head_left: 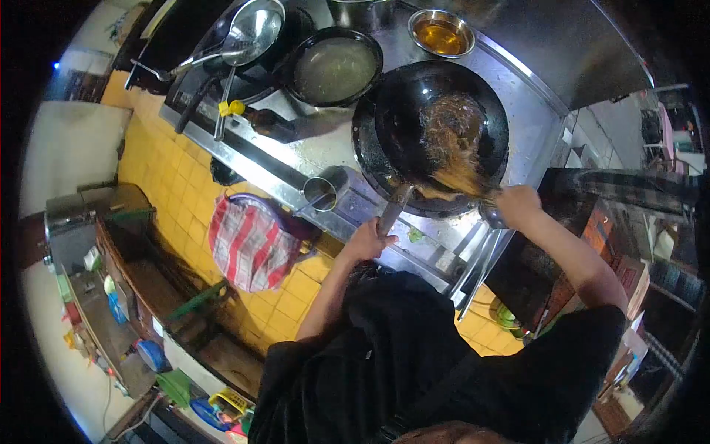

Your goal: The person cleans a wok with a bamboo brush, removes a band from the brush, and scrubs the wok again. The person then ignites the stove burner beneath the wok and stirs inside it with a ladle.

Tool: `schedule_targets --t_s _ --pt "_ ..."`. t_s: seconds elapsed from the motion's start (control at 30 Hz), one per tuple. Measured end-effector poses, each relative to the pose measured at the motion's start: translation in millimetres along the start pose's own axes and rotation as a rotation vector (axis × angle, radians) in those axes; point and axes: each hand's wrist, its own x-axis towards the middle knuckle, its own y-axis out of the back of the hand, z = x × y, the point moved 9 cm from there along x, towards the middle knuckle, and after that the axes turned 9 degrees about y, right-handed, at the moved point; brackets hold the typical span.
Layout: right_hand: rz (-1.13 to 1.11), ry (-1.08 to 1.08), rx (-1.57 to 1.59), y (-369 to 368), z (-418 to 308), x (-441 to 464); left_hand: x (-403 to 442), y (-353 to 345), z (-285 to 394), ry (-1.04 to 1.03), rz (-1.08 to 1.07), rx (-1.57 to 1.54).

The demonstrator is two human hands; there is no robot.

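Note:
A black wok (399, 111) sits tilted over the stove, its handle (396, 209) pointing toward me. My left hand (364, 241) is wrapped round that handle. At the wok's near right edge, my right hand (516, 207) grips a bamboo wok brush (462, 176), whose bristles reach into the wok. Brown, wet residue or liquid (451, 126) spreads over the wok's inner wall. Below the right hand, a dark rounded ladle or bowl (492, 216) is partly hidden.
Behind the wok stand a metal bowl of orange liquid (441, 35) and a black pan of cloudy liquid (335, 70). A strainer (255, 28), a dark bottle (268, 123) and a metal cup (319, 194) are to the left. A striped cloth (251, 243) covers a tub.

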Motion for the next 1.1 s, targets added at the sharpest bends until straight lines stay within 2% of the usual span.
schedule_targets --t_s 0.07,0.13,0.17,0.23,0.3,0.37,0.47,0.5,0.53,0.6,0.67,0.73,0.8,0.87,0.93,0.97,1.03,1.1 --pt "-0.012 -0.036 -0.096 -6.0 21.9 -11.6 5.7 0.4 -4.7 -0.065 0.037 0.021" --pt "-0.067 -0.193 -0.118 6.8 54.8 -14.7 8.9 -1.8 -7.5 -0.059 0.017 -0.010" --pt "-0.068 -0.189 -0.126 0.0 64.3 -5.3 9.1 -3.4 -9.4 -0.054 -0.003 -0.025" --pt "0.071 -0.332 -0.170 1.9 92.1 18.3 10.5 -6.2 -13.5 -0.044 -0.027 -0.069" --pt "0.140 -0.354 -0.115 18.1 99.3 46.9 8.5 -6.4 -13.5 -0.034 -0.050 -0.112" --pt "0.331 -0.453 0.046 28.4 111.0 71.3 2.8 -2.3 -9.2 0.003 -0.023 -0.065" --pt "0.298 -0.577 0.134 15.0 124.7 95.4 11.8 -7.8 -18.6 -0.011 -0.015 -0.095" --pt "0.261 -0.528 0.036 37.1 104.7 84.8 10.1 -9.1 -19.6 -0.013 -0.023 -0.093" --pt "0.258 -0.534 0.034 31.7 101.9 76.0 8.4 -7.9 -18.1 -0.014 -0.023 -0.094" --pt "0.057 -0.478 0.057 6.7 95.5 68.0 4.6 -2.6 -8.4 -0.027 -0.017 -0.096" --pt "-0.018 -0.357 0.005 -1.1 67.0 39.8 -2.7 0.5 0.2 -0.008 -0.034 -0.060" --pt "-0.141 -0.401 0.030 -6.8 49.8 19.1 0.6 -2.1 -3.0 -0.058 -0.019 -0.051" --pt "-0.090 -0.385 0.025 -4.5 53.8 25.5 -0.6 -2.6 -5.0 -0.033 -0.054 -0.153" --pt "-0.039 -0.361 0.030 0.7 54.3 43.1 -4.2 1.7 -0.2 -0.057 -0.022 -0.126" --pt "0.029 -0.549 0.163 25.8 76.0 73.7 -4.9 0.8 -1.7 -0.023 -0.044 -0.148" --pt "0.036 -0.545 0.163 26.2 82.7 90.7 -0.8 -1.4 -6.0 -0.021 -0.052 -0.144" --pt "0.207 -0.455 0.077 38.6 83.1 120.7 1.3 0.2 -5.9 -0.024 -0.045 -0.114" --pt "0.238 -0.480 0.108 31.7 80.0 110.4 -1.0 -3.1 -5.4 -0.026 -0.064 -0.069"
